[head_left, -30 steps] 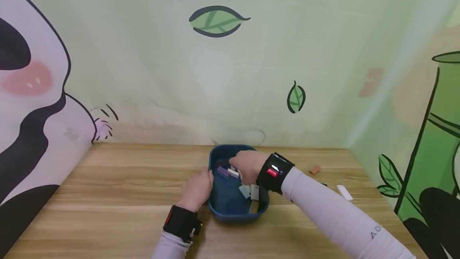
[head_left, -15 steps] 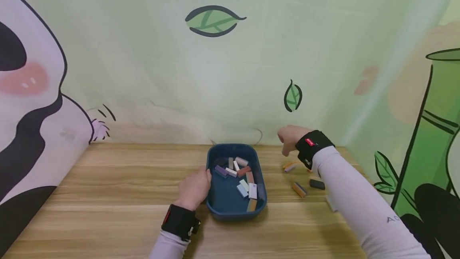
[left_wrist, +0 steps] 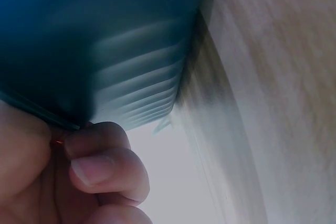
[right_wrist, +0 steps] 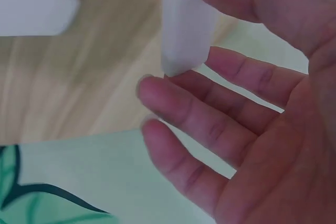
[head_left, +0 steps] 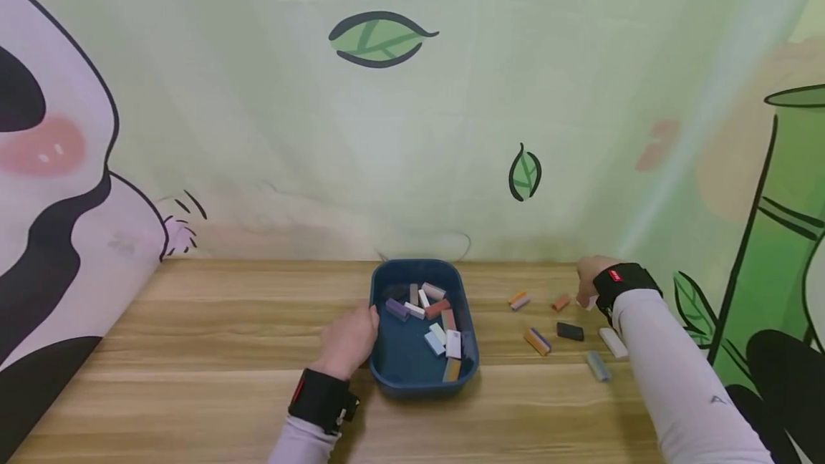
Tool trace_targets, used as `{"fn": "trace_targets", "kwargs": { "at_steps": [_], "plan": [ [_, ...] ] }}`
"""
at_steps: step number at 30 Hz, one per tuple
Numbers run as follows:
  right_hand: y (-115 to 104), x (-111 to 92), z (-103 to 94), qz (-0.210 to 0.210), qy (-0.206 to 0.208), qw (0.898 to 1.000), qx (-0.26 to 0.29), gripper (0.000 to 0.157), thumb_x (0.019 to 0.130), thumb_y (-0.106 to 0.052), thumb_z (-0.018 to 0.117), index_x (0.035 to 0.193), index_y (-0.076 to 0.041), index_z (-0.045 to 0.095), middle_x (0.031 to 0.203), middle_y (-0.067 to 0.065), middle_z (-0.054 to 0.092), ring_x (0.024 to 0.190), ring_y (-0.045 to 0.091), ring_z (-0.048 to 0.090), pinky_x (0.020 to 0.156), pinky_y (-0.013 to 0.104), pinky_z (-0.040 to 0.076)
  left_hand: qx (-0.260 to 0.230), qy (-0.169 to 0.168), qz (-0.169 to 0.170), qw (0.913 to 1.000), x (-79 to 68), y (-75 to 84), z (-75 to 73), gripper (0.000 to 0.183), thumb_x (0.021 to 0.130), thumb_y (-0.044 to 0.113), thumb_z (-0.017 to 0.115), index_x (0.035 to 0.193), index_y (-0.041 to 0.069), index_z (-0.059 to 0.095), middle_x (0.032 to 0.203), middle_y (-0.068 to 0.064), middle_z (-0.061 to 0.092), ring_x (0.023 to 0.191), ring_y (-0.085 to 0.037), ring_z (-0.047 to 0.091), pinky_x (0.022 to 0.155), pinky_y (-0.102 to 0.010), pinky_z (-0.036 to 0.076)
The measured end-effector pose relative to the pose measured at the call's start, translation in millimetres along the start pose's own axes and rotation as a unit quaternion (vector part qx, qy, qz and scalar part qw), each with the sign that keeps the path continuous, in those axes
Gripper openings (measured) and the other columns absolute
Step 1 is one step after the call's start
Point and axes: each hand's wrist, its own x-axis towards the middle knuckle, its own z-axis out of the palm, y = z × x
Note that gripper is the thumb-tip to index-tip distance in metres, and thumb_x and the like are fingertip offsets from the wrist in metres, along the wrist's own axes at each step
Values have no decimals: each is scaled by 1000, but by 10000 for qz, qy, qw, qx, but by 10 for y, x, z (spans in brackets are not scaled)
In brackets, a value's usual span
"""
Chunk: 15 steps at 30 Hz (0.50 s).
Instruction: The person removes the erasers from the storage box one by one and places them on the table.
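My left hand grips the left rim of a dark blue plastic bin. In the left wrist view its curled fingers lie against the bin's ribbed outer wall. Several small blocks lie in the bin, among them a purple block, a white one and a light blue block. At the far right of the table, my right hand pinches a small white block between thumb and fingertips. Its lower fingers are loosely spread in the right wrist view.
Right of the bin lie an orange block, a black block, a longer white block, a grey-blue block and two-toned pieces. A printed cloth backdrop rises behind the wooden table.
My right hand has left the inside of the bin and moved right to the table's far right, where it now holds a white block. The left hand stays on the bin.
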Motion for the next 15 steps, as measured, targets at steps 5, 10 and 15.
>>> {"fn": "trace_targets", "kwargs": {
  "at_steps": [5,10,15],
  "plan": [
    [252,152,280,18,90,10000,11,23,69,-20,79,80,-6,64,78,3,61,70,22,54,62,37,45,102,264,73,9996,-6,-1,-16,27,102,22,45,92,3,61,75,-17,64,70,-39,65,55,-52,48],
    [329,168,425,181,20,9995,252,28,69,-22,81,85,-4,67,83,7,65,73,24,57,64,41,47,148,208,82,9996,-14,5,-12,27,102,22,45,92,2,61,73,-16,63,69,-37,65,54,-50,48],
    [288,136,453,412,19,9983,423,29,70,-21,83,87,-3,68,86,8,65,75,25,57,67,43,48,165,169,48,9997,-4,4,-2,27,102,23,45,93,3,61,76,-16,64,71,-37,65,55,-49,48]
  ]
}}
